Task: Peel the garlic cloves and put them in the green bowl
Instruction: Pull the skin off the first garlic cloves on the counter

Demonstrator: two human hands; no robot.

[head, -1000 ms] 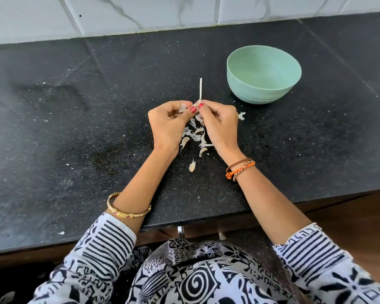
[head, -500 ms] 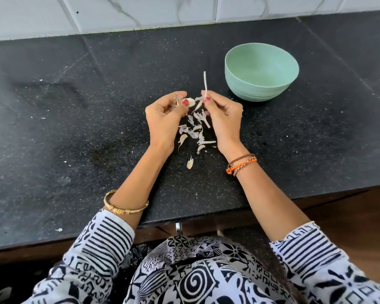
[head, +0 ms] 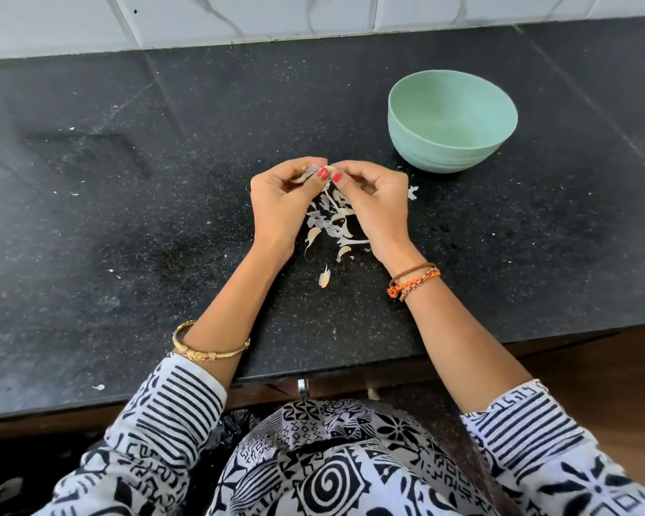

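Black speckled stone worktop, white marble-look wall tiles behind it, brown wood floor at right, even daylight.

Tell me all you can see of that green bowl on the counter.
The green bowl is a pale mint colour, round and deep, with a matte look like plastic, though the material is not certain. Faint ridges ring its lower wall. It stands upright on the black speckled counter, beyond and to the right of the right hand, apart from both hands. The part of its inside that shows holds nothing. A few papery scraps lie near its base.
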